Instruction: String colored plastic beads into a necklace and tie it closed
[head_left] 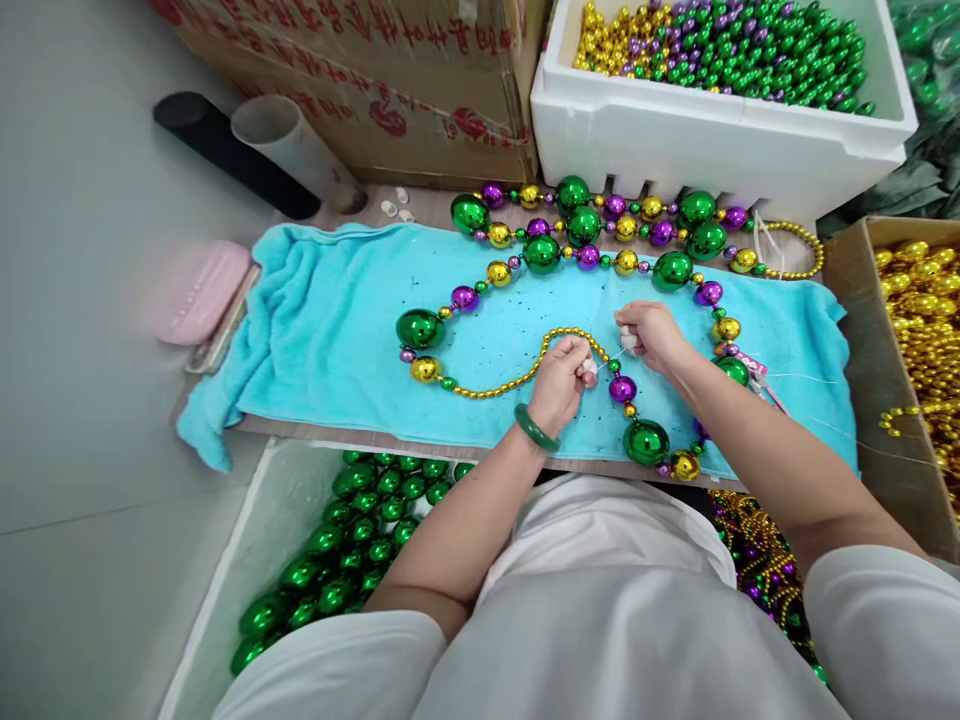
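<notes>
A long bead strand [541, 252] of green, purple and gold balls loops over a turquoise towel [330, 330]. A run of small gold beads [510, 382] curves along its near side. My left hand [561, 382], with a green bangle on the wrist, is closed in a pinch at the end of the gold run. My right hand [651, 335] is closed in a pinch on a thin white thread just to the right. A purple ball [622, 388] lies below and between the two hands.
A white foam box [712, 130] of mixed beads stands behind the towel. A cardboard box [919, 330] of gold beads is at the right. A tray of green balls [352, 545] lies below left. Cardboard cartons, two tubes and a pink case [202, 290] sit at the left.
</notes>
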